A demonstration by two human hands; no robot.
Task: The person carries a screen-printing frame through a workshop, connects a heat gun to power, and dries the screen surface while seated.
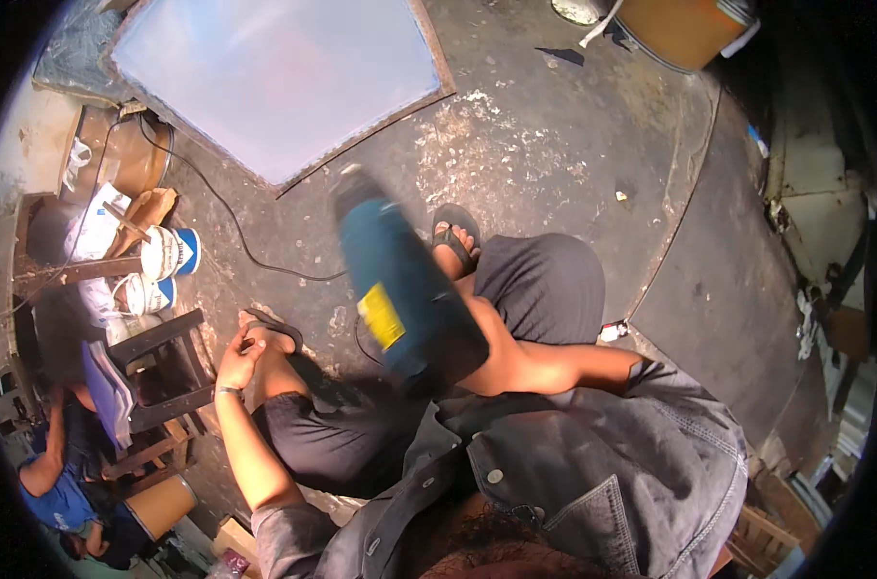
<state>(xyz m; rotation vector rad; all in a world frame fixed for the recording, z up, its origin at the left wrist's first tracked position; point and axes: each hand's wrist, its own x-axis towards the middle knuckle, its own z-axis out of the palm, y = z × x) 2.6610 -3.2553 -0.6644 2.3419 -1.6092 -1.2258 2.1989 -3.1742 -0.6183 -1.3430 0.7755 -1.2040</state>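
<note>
A teal power tool with a dark tapered nozzle and a yellow label, which looks like a heat gun (419, 299), is blurred by motion. My right hand (489, 338) grips it from the right, and the tool's body hides most of the fingers. Its nozzle points up and left, toward the near corner of a large pale framed screen (284, 87) on the floor. Beside my left foot, over the lower leg, my left hand (238, 361) holds nothing; its fingers are loosely bent and apart.
A black cord (255, 259) curves over the grey floor. On the left stand white-and-blue tubs (173, 253) and a dark wooden stool (164, 372). Another person in a blue shirt (67, 497) sits at lower left. A brown drum (675, 29) lies at the far right.
</note>
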